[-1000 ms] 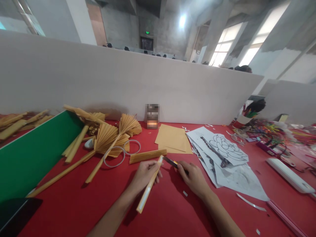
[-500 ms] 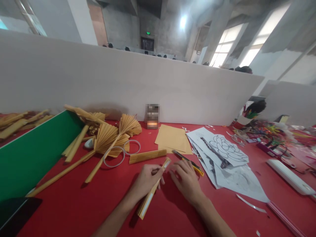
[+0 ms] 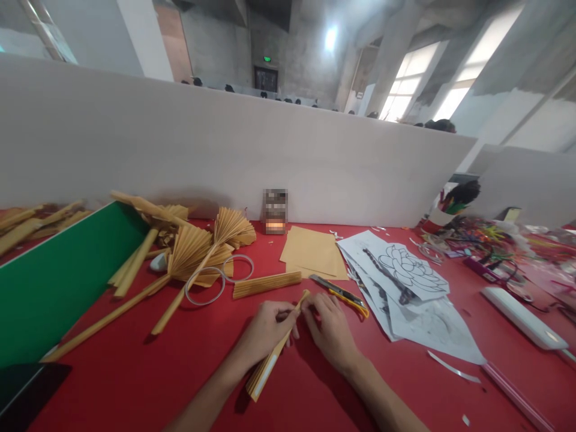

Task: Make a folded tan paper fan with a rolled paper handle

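A narrow bundle of pleated tan paper (image 3: 269, 371) slants across the red table in front of me, a white tape strip running along its upper face. My left hand (image 3: 273, 327) is closed around the bundle's upper part. At its far tip, my right hand (image 3: 327, 324) pinches with thumb and bent fingers; whether they grip the paper or the tape's end is hidden. Just beyond my hands lies a second pleated paper strip (image 3: 267, 284). A yellow utility knife (image 3: 342, 294) rests beside my right hand, its blade end pointing up-left.
Fan-shaped pleated paper leaves (image 3: 193, 252) with rolled stems and two clear rings (image 3: 204, 285) lie left, near a green board (image 3: 67, 270). Tan paper sheets (image 3: 310, 249) and flower drawings (image 3: 411, 270) sit ahead. A white stick-shaped device (image 3: 524, 318) is at right; a white partition (image 3: 252, 156) stands behind.
My right hand has moved left onto the far tip of the pleated bundle, its fingers closing there. The utility knife shows more fully. My left hand keeps its hold.
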### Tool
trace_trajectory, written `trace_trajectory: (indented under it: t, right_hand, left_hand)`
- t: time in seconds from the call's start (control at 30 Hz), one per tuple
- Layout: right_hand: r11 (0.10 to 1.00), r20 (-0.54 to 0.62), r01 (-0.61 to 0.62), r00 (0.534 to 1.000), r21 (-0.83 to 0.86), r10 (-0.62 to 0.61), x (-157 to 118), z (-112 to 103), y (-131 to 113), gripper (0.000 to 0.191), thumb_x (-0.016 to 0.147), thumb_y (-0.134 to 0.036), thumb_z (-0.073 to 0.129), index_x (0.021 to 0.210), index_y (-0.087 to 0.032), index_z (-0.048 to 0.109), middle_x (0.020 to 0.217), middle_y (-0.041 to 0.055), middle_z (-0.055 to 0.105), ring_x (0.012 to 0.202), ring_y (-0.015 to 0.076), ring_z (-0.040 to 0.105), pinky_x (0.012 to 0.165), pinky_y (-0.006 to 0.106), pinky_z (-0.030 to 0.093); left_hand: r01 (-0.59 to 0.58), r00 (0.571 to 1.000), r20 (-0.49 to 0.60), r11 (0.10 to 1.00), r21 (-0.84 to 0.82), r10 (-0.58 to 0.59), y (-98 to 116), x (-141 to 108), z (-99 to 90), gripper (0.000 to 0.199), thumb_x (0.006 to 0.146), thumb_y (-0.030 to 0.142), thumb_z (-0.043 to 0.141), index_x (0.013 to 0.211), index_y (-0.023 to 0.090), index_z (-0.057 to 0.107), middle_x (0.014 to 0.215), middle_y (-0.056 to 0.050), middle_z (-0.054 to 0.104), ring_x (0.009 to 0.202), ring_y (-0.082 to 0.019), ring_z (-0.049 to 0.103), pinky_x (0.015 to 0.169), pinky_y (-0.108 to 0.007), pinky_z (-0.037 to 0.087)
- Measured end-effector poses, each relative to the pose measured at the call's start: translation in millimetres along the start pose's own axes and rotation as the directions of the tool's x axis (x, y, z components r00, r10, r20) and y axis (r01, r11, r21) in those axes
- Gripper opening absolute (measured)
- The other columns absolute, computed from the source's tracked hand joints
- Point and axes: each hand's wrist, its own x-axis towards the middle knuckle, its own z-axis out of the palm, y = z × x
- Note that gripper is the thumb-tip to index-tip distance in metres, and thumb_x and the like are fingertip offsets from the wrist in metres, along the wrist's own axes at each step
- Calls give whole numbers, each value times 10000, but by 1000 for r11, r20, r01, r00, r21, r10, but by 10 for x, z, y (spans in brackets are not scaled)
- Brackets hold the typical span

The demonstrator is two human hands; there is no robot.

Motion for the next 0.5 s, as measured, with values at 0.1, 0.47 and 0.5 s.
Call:
trace_trajectory:
  t: [0.1, 0.47, 0.5]
  right_hand:
    - [997, -26, -64, 998, 47, 65, -12, 1, 31, 146, 1076, -233, 442, 981, -243, 553, 954, 26, 681, 884, 216, 617, 848, 352, 402]
    - [897, -180, -291, 914, 333, 363, -231, -859, 71, 263, 1050, -469, 461, 916, -265, 558, 822, 25, 596, 721, 208, 552, 685, 304, 497]
    - [902, -113, -308, 928, 303, 355, -427, -1046, 79, 233, 1010, -481, 533, 929, -275, 605, 840, 39, 630, 734, 221, 587, 699, 312, 525]
  left_hand:
    - [6, 1000, 0, 1000, -1, -6, -12, -1, -6, 405, 938, 525, 593, 805, 158, 701, 617, -42, 694, 449, -142, 592, 412, -209, 424]
    - [20, 998, -54, 982, -190, -30, -26, 42, -74, 421, 916, 584, 607, 879, 169, 670, 628, -5, 645, 420, -122, 555, 364, -197, 388]
    - [9, 997, -75, 972, -237, -27, -27, 52, -83, 422, 913, 587, 611, 924, 170, 673, 625, 9, 630, 415, -117, 550, 365, -194, 381]
